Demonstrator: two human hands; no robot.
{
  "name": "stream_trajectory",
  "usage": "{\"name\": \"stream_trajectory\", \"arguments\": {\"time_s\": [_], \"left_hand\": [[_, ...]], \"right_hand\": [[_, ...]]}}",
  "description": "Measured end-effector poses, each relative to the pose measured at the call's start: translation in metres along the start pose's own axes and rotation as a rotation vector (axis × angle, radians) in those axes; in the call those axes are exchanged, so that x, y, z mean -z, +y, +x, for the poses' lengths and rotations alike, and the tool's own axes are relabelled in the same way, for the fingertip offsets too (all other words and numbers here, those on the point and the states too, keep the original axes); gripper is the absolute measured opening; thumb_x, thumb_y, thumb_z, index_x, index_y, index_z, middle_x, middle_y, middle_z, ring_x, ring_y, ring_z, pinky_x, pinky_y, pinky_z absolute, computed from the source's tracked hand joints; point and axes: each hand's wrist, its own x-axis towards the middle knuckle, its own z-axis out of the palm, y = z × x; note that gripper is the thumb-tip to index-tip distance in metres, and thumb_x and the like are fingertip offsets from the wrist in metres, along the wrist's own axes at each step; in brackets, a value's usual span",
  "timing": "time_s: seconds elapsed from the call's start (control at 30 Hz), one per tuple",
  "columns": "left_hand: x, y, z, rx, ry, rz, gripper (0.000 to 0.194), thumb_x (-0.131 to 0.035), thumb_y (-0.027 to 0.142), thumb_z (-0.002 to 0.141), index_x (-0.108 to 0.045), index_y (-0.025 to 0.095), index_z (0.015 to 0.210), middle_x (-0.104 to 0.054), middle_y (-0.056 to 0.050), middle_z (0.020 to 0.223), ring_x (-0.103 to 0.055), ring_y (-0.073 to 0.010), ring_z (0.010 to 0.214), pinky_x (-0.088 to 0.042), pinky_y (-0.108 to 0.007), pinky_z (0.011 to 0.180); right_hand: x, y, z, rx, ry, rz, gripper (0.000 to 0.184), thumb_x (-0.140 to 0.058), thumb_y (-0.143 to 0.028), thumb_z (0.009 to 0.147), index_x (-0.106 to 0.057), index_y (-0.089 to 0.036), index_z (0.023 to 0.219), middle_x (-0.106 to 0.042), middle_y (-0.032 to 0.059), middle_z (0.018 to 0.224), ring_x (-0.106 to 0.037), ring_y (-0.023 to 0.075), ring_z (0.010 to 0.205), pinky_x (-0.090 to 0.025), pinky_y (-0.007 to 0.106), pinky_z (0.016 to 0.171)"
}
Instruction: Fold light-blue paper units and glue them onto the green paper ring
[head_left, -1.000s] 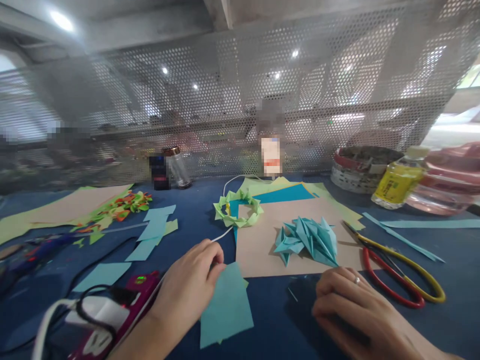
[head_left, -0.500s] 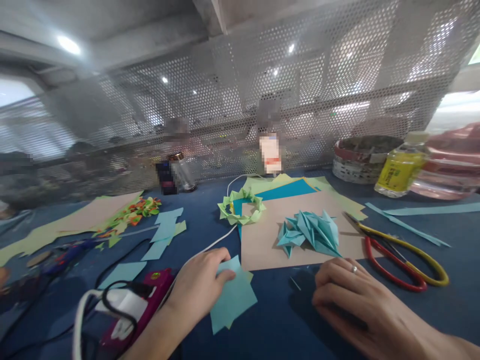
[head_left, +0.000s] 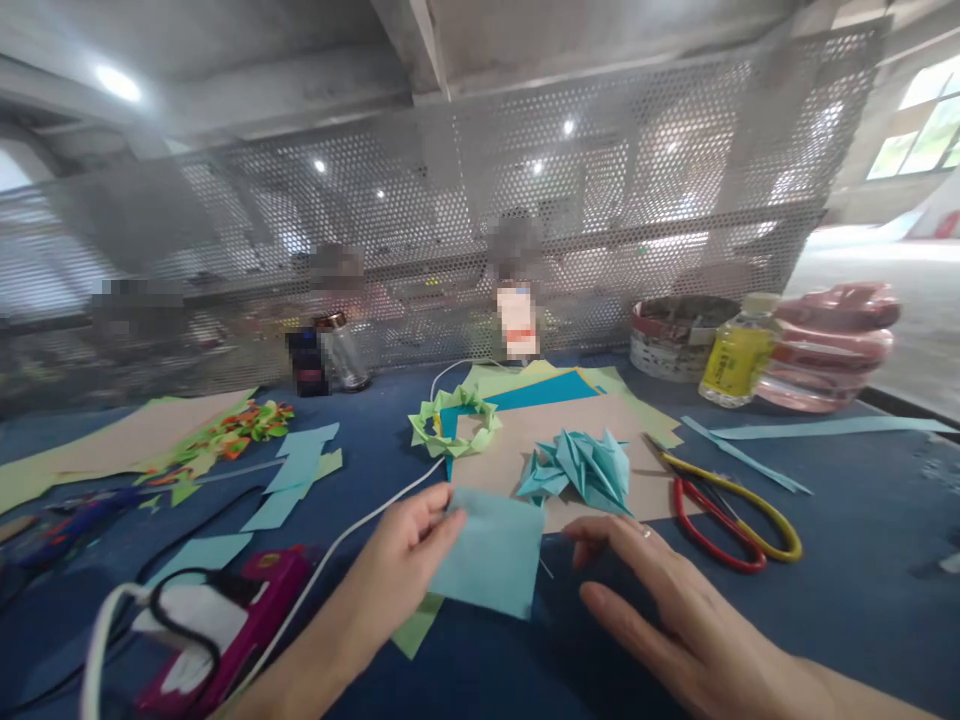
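Observation:
Between thumb and fingers, my left hand [head_left: 412, 550] pinches a light blue sheet of paper [head_left: 491, 555] at its upper left corner. A green paper piece [head_left: 418, 625] lies on the table partly beneath it. My right hand [head_left: 652, 590] is just right of the sheet, thumb and fingers apart, holding nothing. Beyond the hands, folded light blue paper pieces [head_left: 581, 468] rest in a heap on a beige sheet [head_left: 517, 420]. A ring of folded green paper [head_left: 424, 435] sits to their left.
Scissors [head_left: 739, 520] with red and yellow handles lie right of the heap. A magenta power strip [head_left: 247, 625] with cables stands at left, near blue paper pieces [head_left: 296, 470]. A yellow-labelled bottle [head_left: 739, 355], a pink jug [head_left: 832, 350] and a round container [head_left: 667, 350] stand at the back right.
My left hand has picked up the blue sheet from the table and turned it toward the right. My right hand has opened from a loose curl. The whole view has shifted somewhat.

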Motion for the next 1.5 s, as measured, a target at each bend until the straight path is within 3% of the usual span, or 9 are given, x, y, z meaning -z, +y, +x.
{"name": "stream_trajectory", "arguments": {"time_s": [0.17, 0.43, 0.6, 0.67, 0.73, 0.83, 1.1, 1.3, 1.5], "left_hand": [[-0.008, -0.003, 0.005, -0.005, -0.098, 0.001, 0.046, -0.036, 0.052, 0.092, -0.06, 0.017, 0.108, -0.074, -0.006, 0.087, -0.071, -0.0187, 0.075, -0.057, -0.032, 0.077], [0.043, -0.022, 0.003, 0.021, 0.059, 0.616, 0.025, -0.042, 0.028, 0.089, -0.067, 0.025, 0.09, -0.074, -0.007, 0.095, -0.067, -0.0311, 0.097, -0.045, -0.045, 0.089], [0.037, -0.034, -0.001, 0.07, 0.018, 0.753, 0.057, -0.059, 0.028, 0.08, -0.052, 0.024, 0.136, -0.046, -0.015, 0.152, -0.039, -0.0332, 0.142, -0.033, -0.048, 0.11], [0.034, -0.032, 0.0, 0.079, 0.001, 0.776, 0.059, -0.062, 0.03, 0.078, -0.051, 0.025, 0.136, -0.053, -0.013, 0.146, -0.049, -0.0307, 0.135, -0.04, -0.043, 0.105], [0.033, -0.027, 0.001, 0.074, -0.025, 0.797, 0.039, -0.062, 0.03, 0.077, -0.061, 0.028, 0.116, -0.07, -0.005, 0.118, -0.066, -0.0261, 0.108, -0.049, -0.034, 0.086], [0.036, -0.024, 0.003, 0.058, -0.052, 0.852, 0.005, -0.061, 0.029, 0.078, -0.063, 0.026, 0.082, -0.07, 0.002, 0.084, -0.068, -0.0219, 0.085, -0.046, -0.028, 0.07], [0.038, -0.028, -0.004, 0.105, 0.054, 1.093, 0.03, -0.049, 0.003, 0.079, -0.069, 0.014, 0.099, -0.068, -0.019, 0.114, -0.065, -0.0391, 0.108, -0.049, -0.053, 0.087], [0.02, -0.002, -0.008, -0.068, 0.13, 1.093, 0.031, -0.041, 0.01, 0.094, -0.064, 0.015, 0.113, -0.062, -0.015, 0.12, -0.061, -0.0342, 0.112, -0.048, -0.053, 0.093], [-0.009, 0.013, 0.012, -0.268, 0.068, 0.95, 0.017, -0.053, 0.016, 0.093, -0.067, 0.018, 0.102, -0.067, -0.009, 0.112, -0.063, -0.0279, 0.107, -0.052, -0.046, 0.093]], "right_hand": [[-0.004, 0.003, 0.002, -0.085, -0.055, 0.038, 0.026, -0.049, -0.034, 0.098, -0.048, -0.03, 0.123, -0.067, 0.001, 0.106, -0.066, 0.0169, 0.1, -0.055, 0.034, 0.091], [-0.004, 0.004, 0.004, -0.013, -0.03, -0.006, 0.021, -0.05, -0.031, 0.096, -0.05, -0.031, 0.117, -0.067, -0.0007, 0.102, -0.068, 0.0155, 0.094, -0.057, 0.032, 0.086], [-0.005, 0.006, 0.002, 0.018, -0.014, -0.029, 0.023, -0.051, -0.028, 0.095, -0.052, -0.029, 0.118, -0.068, 0.0006, 0.103, -0.069, 0.0159, 0.094, -0.057, 0.031, 0.086], [-0.006, 0.008, 0.002, 0.029, -0.018, -0.033, 0.023, -0.05, -0.029, 0.095, -0.052, -0.028, 0.119, -0.068, 0.0016, 0.104, -0.069, 0.0163, 0.094, -0.057, 0.031, 0.085], [-0.007, 0.009, 0.002, 0.034, -0.021, -0.042, 0.024, -0.05, -0.03, 0.096, -0.051, -0.028, 0.12, -0.068, 0.0026, 0.105, -0.069, 0.0168, 0.094, -0.057, 0.032, 0.085], [-0.008, 0.009, 0.002, 0.034, -0.029, -0.056, 0.025, -0.051, -0.029, 0.095, -0.051, -0.027, 0.121, -0.068, 0.003, 0.107, -0.068, 0.0171, 0.098, -0.056, 0.033, 0.088], [-0.008, 0.009, 0.0, 0.021, -0.081, -0.036, 0.02, -0.05, -0.025, 0.095, -0.054, -0.026, 0.115, -0.066, 0.0028, 0.108, -0.065, 0.0166, 0.101, -0.054, 0.033, 0.09], [-0.006, 0.008, 0.004, 0.028, -0.13, -0.022, 0.02, -0.048, -0.021, 0.095, -0.055, -0.023, 0.114, -0.065, 0.0045, 0.108, -0.063, 0.0179, 0.102, -0.052, 0.036, 0.092], [-0.003, 0.005, 0.006, 0.019, -0.167, -0.02, 0.021, -0.048, -0.011, 0.091, -0.059, -0.023, 0.106, -0.064, 0.0025, 0.105, -0.061, 0.017, 0.099, -0.05, 0.035, 0.09]]}}
